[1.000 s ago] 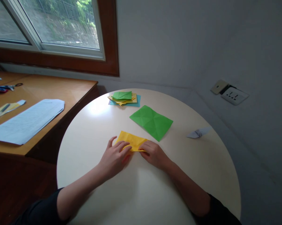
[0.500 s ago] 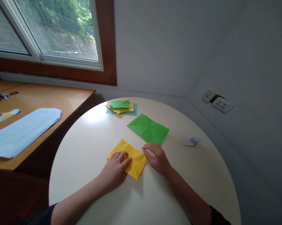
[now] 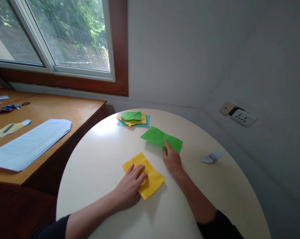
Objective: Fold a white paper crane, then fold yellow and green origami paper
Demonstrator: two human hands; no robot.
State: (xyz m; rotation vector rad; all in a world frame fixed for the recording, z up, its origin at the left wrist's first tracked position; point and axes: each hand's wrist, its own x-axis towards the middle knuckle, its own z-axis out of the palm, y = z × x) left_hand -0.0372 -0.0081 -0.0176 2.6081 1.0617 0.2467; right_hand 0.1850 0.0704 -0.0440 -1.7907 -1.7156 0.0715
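A creased yellow sheet of origami paper (image 3: pixel 152 179) is in my left hand (image 3: pixel 132 186), near the middle of the round table. My left fingers lie over its top, and the thumb side is partly hidden at the paper's near edge. A green sheet of origami paper (image 3: pixel 154 134) with fold lines lies farther back. My right hand (image 3: pixel 173 161) grips its near edge, index finger on top and the other fingers mostly hidden below. That edge is bent up from the table.
A stack of coloured papers (image 3: pixel 137 121) lies at the back of the round white table (image 3: pixel 95 159). A small folded white paper (image 3: pixel 211 157) is on the right. The wooden desk (image 3: pixel 85 104) at left holds printed sheets (image 3: pixel 40 142) and scissors (image 3: pixel 14 107).
My right hand has left the yellow paper's right corner and moved back to take the green paper's near edge, which now bends up. My left hand stays on the yellow paper. The view has shifted slightly.
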